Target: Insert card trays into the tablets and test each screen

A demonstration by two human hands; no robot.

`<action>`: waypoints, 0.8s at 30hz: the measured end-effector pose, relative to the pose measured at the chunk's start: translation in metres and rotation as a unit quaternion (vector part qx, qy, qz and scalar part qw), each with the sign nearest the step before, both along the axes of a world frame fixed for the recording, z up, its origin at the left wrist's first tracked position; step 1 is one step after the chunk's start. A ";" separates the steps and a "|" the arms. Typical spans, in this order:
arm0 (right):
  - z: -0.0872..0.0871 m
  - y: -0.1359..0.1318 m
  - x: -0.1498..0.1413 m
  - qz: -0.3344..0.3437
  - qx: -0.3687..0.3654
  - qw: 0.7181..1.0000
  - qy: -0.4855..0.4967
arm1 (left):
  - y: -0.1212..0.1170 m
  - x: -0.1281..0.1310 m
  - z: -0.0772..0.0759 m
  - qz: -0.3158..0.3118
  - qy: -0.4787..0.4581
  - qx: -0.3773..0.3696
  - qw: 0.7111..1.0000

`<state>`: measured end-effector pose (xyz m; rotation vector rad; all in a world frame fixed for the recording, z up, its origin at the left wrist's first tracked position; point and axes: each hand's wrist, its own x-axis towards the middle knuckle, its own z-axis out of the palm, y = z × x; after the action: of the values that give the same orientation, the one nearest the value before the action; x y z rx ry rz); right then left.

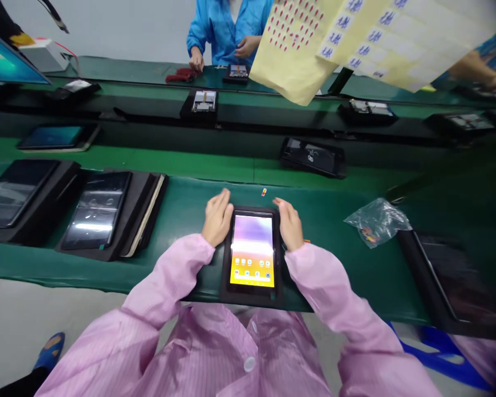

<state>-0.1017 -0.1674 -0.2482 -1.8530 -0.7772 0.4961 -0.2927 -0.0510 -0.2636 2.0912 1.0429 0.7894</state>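
Your 2 hands are apart, the left hand [217,219] and right hand [289,223] on each side of the black-cased tablet [252,251]. It lies on the green mat [334,264], near the front edge. You may not be gripping it; it is hard to see. A bump could slide it off.

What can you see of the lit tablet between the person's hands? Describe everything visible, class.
The black-bordered rectangular tablet lies flat on a green bench mat, its long sides running away from the person. Its lit glass screen shows a purple-to-yellow background with small app icons near the bottom. A thick black surround, perhaps a case, frames it. The person's left hand and right hand are at its upper long sides.
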 end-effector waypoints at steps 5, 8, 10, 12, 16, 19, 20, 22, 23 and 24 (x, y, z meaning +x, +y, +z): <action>-0.008 -0.126 -0.025 0.083 -0.204 0.975 -0.039 | -0.082 -0.089 -0.007 -0.132 0.145 0.017 0.980; -0.023 -0.169 -0.063 0.235 -0.272 0.933 0.016 | -0.139 -0.107 -0.029 -0.171 0.167 0.030 0.971; -0.030 -0.160 -0.082 0.257 -0.278 0.926 0.003 | -0.149 -0.104 -0.046 -0.121 0.169 0.054 0.977; -0.028 -0.126 -0.089 0.254 -0.281 0.925 -0.031 | -0.132 -0.098 -0.058 -0.065 0.169 0.084 0.980; -0.008 -0.019 -0.072 0.278 -0.270 0.916 -0.101 | -0.036 -0.081 -0.058 -0.012 0.173 0.117 0.978; 0.002 0.069 -0.051 0.272 -0.239 0.924 -0.123 | 0.050 -0.054 -0.043 0.015 0.197 0.073 0.978; 0.003 0.095 -0.042 0.263 -0.229 0.928 -0.132 | 0.077 -0.041 -0.036 0.019 0.202 0.053 0.978; 0.005 0.138 -0.016 0.245 -0.210 0.935 -0.143 | 0.124 -0.015 -0.022 0.016 0.208 0.006 0.978; 0.007 0.152 0.003 0.232 -0.201 0.940 -0.148 | 0.144 -0.001 -0.014 0.017 0.208 -0.018 0.978; 0.011 0.161 0.026 0.214 -0.191 0.946 -0.153 | 0.160 0.012 -0.007 0.017 0.203 -0.037 0.978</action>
<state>-0.0762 -0.0061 -0.2371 -2.1526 -1.3904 0.6784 -0.2807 0.1089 -0.2704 2.2257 1.3023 0.3330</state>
